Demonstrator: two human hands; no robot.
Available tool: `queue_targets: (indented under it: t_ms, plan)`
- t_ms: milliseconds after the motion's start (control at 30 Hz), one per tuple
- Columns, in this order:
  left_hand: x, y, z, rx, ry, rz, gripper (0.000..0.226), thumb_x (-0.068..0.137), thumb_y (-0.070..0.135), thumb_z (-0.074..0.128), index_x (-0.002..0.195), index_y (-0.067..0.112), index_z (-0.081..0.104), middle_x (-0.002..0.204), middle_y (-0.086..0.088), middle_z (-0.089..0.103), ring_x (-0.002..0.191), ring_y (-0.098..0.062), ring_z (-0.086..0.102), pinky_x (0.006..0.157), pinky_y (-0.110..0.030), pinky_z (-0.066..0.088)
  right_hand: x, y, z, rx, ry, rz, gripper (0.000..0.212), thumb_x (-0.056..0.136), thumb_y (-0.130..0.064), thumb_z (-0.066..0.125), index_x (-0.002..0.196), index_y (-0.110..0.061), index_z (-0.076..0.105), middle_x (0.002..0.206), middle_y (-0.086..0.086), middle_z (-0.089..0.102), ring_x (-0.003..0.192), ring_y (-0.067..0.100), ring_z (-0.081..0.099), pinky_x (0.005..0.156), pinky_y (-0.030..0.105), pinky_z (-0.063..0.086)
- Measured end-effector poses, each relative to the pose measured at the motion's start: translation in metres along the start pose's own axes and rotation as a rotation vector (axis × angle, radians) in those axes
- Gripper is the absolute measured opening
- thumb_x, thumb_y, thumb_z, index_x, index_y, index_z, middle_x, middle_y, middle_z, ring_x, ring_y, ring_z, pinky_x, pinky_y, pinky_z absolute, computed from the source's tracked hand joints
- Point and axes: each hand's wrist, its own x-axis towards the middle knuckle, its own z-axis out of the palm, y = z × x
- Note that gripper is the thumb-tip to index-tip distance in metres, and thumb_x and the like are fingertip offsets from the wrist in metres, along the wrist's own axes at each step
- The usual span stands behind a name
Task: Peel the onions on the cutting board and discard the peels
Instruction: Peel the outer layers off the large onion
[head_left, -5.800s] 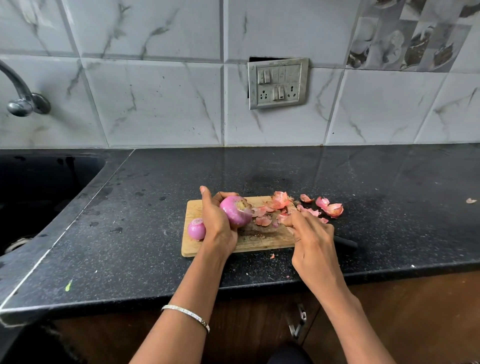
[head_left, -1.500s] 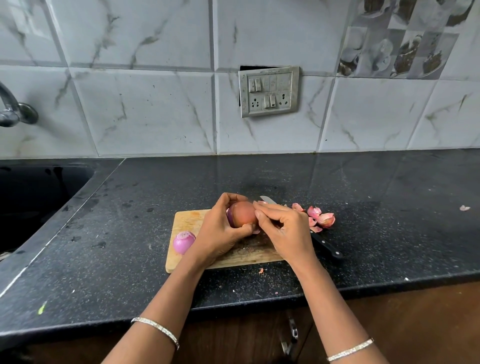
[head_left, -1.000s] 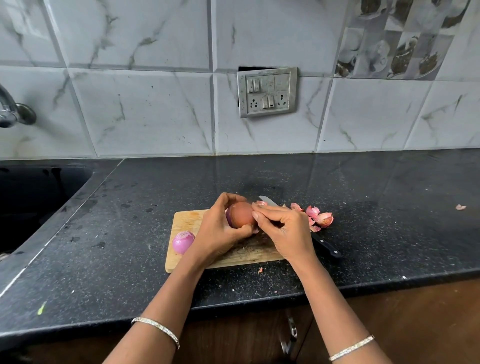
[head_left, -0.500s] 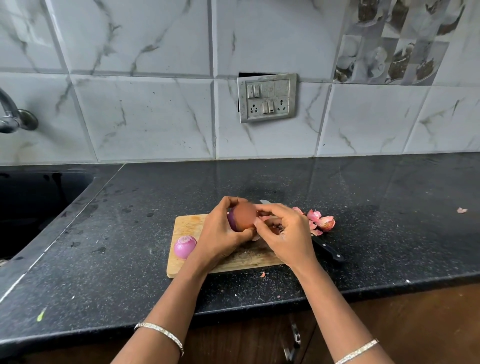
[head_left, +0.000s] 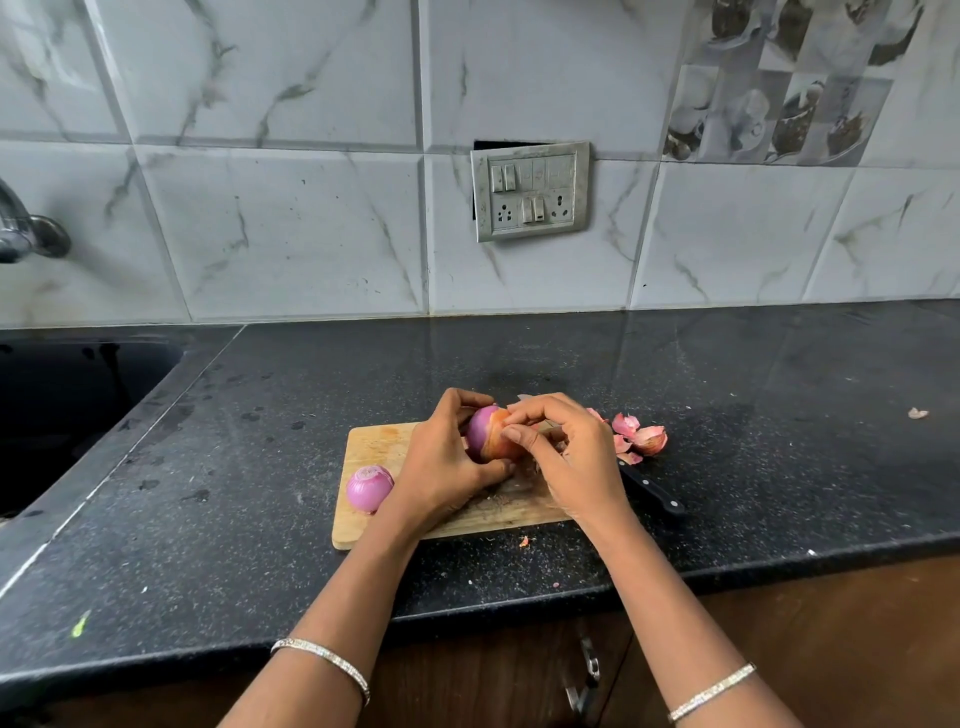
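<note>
We take the cutting board (head_left: 374, 444) as our landmark. Over its middle, our left hand (head_left: 441, 462) is wrapped around the onion (head_left: 485, 434) we are working on, fingers closed on it from the near and far sides and holding it just above the wood. Our right hand (head_left: 576, 460) pinches at the onion's right face, thumb and forefinger tips closed together on what looks like a flap of its orange-brown skin; we cannot tell how much of that flap has lifted. The onion shows bare purple on its left part and dry skin on its right, so we judge it about half peeled.

At the board's near-left corner sits a second onion (head_left: 369, 488), purple and glossy, apparently already peeled. Loose peels (head_left: 641, 439) lie on the tabletop (head_left: 234, 493) just past the board's right edge, and a knife (head_left: 649, 491) with a black handle lies beside that same edge, partly under our right hand.

Left for us, as we judge it: strip the remaining skin, then gather and discard the peels, which has not begun.
</note>
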Motion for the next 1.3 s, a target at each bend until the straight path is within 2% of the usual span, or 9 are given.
queue_targets:
  t_ms: [133,333,533,600,700,867,967,1100,1300]
  plan:
    - [0.0007,0.0,-0.0006,0.001,-0.018,0.004,0.066,0.058,0.021,0.087,0.119,0.025,0.062,0.113,0.015,0.07,0.104,-0.003,0.068,0.092,-0.036,0.059,0.0009,-0.0009,-0.0012,-0.004,0.046,0.064,0.008,0.087,-0.007,0.076,0.086,-0.016,0.075,0.09,-0.004,0.075,0.095,0.007,0.068,0.079,0.013,0.048]
    - [0.0002,0.0013,-0.0016,-0.018,-0.028,0.005,0.067,0.061,0.02,0.082,0.125,0.028,0.065,0.114,0.009,0.071,0.101,-0.009,0.071,0.087,-0.038,0.062,0.0013,0.0008,-0.0008,-0.079,0.059,0.057,0.003,0.093,-0.01,0.071,0.09,-0.009,0.073,0.089,-0.005,0.074,0.09,0.002,0.066,0.075,0.004,0.041]
    - [-0.0017,0.0043,-0.0033,-0.009,-0.006,0.001,0.067,0.062,0.02,0.079,0.127,0.027,0.065,0.113,0.009,0.071,0.1,-0.008,0.071,0.088,-0.037,0.062,-0.0012,-0.0004,-0.0031,-0.068,0.048,0.068,0.006,0.099,-0.012,0.063,0.098,-0.015,0.069,0.094,-0.008,0.073,0.088,0.003,0.069,0.074,0.018,0.052]
    - [-0.0027,0.0055,-0.0037,-0.015,0.002,0.001,0.068,0.063,0.02,0.078,0.129,0.027,0.064,0.114,0.009,0.071,0.099,-0.007,0.07,0.088,-0.037,0.061,-0.0027,-0.0041,-0.0025,-0.077,0.014,0.035,0.017,0.093,-0.003,0.062,0.101,-0.015,0.071,0.097,-0.01,0.073,0.09,0.004,0.069,0.075,0.021,0.056]
    - [-0.0031,0.006,-0.0046,-0.016,0.007,0.004,0.069,0.063,0.02,0.077,0.131,0.026,0.063,0.117,0.011,0.07,0.101,-0.005,0.07,0.09,-0.036,0.06,-0.0012,-0.0048,-0.0014,-0.122,-0.005,-0.048,0.022,0.083,-0.006,0.067,0.1,-0.017,0.075,0.1,-0.011,0.073,0.097,0.008,0.069,0.08,0.029,0.058]
    - [-0.0033,0.0051,-0.0043,-0.013,0.001,0.007,0.067,0.065,0.018,0.077,0.131,0.028,0.064,0.116,0.013,0.071,0.103,-0.003,0.069,0.091,-0.036,0.06,-0.0031,-0.0035,-0.0007,-0.157,0.092,-0.049,0.01,0.082,-0.011,0.082,0.091,-0.015,0.081,0.092,-0.009,0.078,0.097,-0.003,0.069,0.095,0.022,0.052]
    - [-0.0033,0.0054,-0.004,-0.01,0.0,0.008,0.067,0.067,0.018,0.079,0.132,0.027,0.063,0.117,0.012,0.07,0.103,-0.003,0.068,0.09,-0.035,0.061,-0.0033,-0.0034,-0.0004,-0.163,0.122,-0.04,0.012,0.081,-0.008,0.084,0.091,-0.015,0.083,0.091,-0.007,0.079,0.093,-0.003,0.07,0.086,0.01,0.05]
    - [-0.0018,0.0051,-0.0034,-0.003,0.005,-0.004,0.071,0.064,0.022,0.078,0.133,0.026,0.062,0.117,0.01,0.07,0.103,-0.004,0.068,0.089,-0.035,0.061,-0.0019,-0.0013,-0.0002,-0.181,0.112,-0.015,0.006,0.086,-0.011,0.08,0.091,-0.015,0.081,0.092,-0.009,0.078,0.096,0.003,0.071,0.091,0.025,0.055]
    - [-0.0013,0.0037,-0.0033,0.016,0.018,-0.003,0.071,0.062,0.024,0.076,0.131,0.025,0.063,0.114,0.009,0.071,0.104,-0.005,0.068,0.089,-0.037,0.061,-0.0023,-0.0017,-0.0011,-0.204,0.066,-0.016,0.006,0.092,-0.009,0.071,0.091,-0.012,0.076,0.091,-0.007,0.076,0.091,0.005,0.069,0.081,0.016,0.051]
